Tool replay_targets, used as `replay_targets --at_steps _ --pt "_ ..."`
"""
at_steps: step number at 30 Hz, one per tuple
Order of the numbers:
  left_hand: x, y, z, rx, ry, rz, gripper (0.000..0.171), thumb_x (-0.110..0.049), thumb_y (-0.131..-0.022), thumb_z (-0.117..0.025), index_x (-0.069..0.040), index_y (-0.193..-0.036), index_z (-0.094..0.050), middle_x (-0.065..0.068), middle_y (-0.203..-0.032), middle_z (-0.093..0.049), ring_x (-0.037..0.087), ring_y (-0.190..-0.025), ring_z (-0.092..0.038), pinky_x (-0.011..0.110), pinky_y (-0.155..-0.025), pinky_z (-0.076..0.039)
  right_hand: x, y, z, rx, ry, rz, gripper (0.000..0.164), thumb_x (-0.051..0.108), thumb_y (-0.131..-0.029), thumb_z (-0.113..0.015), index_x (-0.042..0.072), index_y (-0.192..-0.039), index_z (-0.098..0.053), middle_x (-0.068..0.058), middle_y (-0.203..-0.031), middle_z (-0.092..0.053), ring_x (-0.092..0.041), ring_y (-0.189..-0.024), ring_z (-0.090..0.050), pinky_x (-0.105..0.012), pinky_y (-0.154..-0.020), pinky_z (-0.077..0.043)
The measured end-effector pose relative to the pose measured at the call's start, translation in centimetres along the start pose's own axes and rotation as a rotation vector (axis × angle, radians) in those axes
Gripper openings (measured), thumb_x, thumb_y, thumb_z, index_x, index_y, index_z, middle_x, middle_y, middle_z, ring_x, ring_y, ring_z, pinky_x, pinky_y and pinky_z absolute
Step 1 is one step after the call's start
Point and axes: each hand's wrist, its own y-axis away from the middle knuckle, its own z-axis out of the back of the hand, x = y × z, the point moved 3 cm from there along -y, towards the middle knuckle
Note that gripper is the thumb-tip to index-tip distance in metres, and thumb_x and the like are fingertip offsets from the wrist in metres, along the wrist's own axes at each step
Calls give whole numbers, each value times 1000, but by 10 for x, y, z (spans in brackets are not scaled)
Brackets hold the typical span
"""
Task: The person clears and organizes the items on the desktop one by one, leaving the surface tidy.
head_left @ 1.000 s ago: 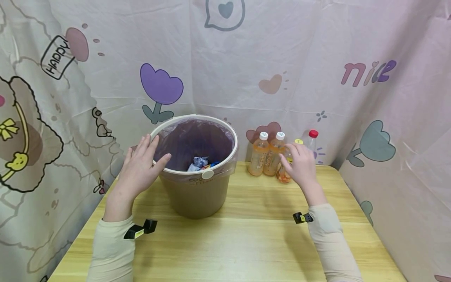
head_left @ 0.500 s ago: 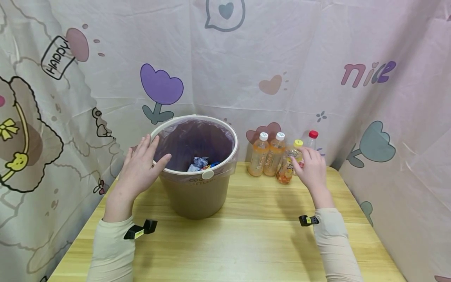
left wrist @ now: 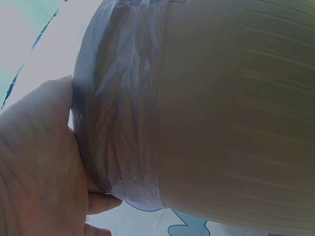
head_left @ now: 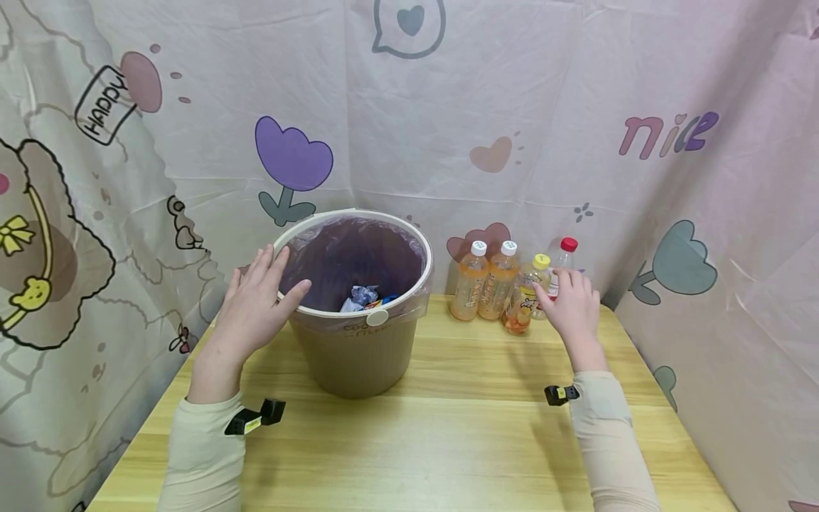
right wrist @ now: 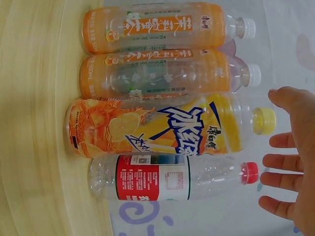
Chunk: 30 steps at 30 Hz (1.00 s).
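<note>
My left hand [head_left: 251, 316] rests on the left rim of a brown trash bin [head_left: 358, 355], fingers extended and thumb over the bin's opening. In the left wrist view the clear liner [left wrist: 130, 108] folds down over the bin's outside beside that hand. My right hand [head_left: 574, 309] hovers near the bottles, fingers spread and holding nothing. Two orange-labelled bottles with white caps, one being the left bottle [right wrist: 157, 27], stand beside a yellow-capped bottle [right wrist: 162, 127] with a lemon print. A clear red-capped bottle [right wrist: 172, 177] with a red-and-white label stands at the row's right end, partly behind the hand in the head view.
Crumpled wrappers [head_left: 365, 297] lie inside the bin. The wooden table [head_left: 448, 441] reaches back to a printed cloth backdrop [head_left: 416, 128], with more cloth at both sides. The bottles stand upright near the table's back edge, right of the bin.
My right hand has moved rightward from in front of the yellow-capped bottle, uncovering it, toward the red-capped bottle. My left hand and the bin have stayed put.
</note>
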Motion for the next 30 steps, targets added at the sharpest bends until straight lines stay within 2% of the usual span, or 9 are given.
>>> replay_targets --at_steps 12,19,26,30 --pt "0 0 0 7 -2 6 83 -62 -98 -33 -6 -157 -14 23 -163 -6 40 -152 -4 68 -116 1 -6 -14 -9 175 -16 -85 77 63 -92 -50 5 -142 -43 -27 -134 -47 -46 -120 -43 -66 -92 -38" --pt "0 -1 0 17 -10 16 83 -62 -98 -34 -7 -157 -13 22 -163 -5 39 -152 -2 67 -117 2 -7 -23 -18 206 3 -86 87 70 -89 -47 1 -142 -41 -30 -139 -43 -49 -124 -41 -69 -96 -36" --pt "-1 0 0 12 -4 10 83 -61 -98 -33 -6 -157 -14 24 -163 -5 40 -152 -3 68 -116 1 -7 -28 -23 245 -18 -112 85 66 -90 -49 -4 -139 -42 -33 -138 -42 -50 -126 -39 -70 -101 -32" --pt "0 0 0 12 -5 15 83 -62 -98 -33 -6 -157 -14 23 -163 -5 39 -152 -3 68 -117 1 -8 -30 -27 258 -30 -124 90 69 -89 -47 -4 -141 -40 -33 -140 -40 -51 -128 -37 -71 -103 -31"
